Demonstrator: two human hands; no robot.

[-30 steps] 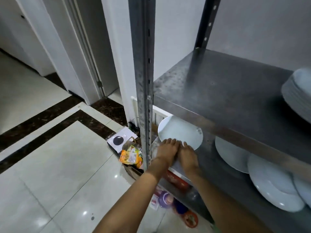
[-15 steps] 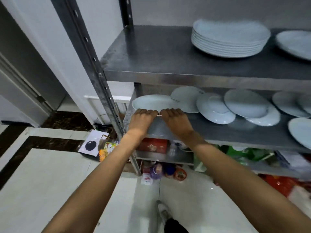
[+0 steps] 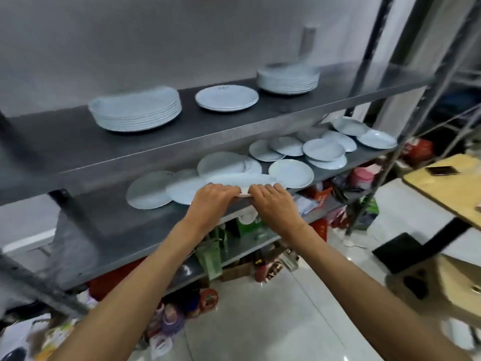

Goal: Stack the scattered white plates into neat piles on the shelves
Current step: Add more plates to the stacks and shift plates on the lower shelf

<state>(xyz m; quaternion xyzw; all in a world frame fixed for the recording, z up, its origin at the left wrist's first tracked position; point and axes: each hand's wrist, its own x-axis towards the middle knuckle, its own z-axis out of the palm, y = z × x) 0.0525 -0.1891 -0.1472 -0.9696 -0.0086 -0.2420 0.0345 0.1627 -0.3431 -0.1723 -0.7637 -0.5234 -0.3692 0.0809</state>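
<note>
Both hands, left [image 3: 212,198] and right [image 3: 273,201], grip the near rim of a white plate [image 3: 242,181] at the middle shelf's [image 3: 109,230] front edge. Step: carrying. Next: lower it squarely onto loose plates [image 3: 322,149] at two o'clock.
</note>
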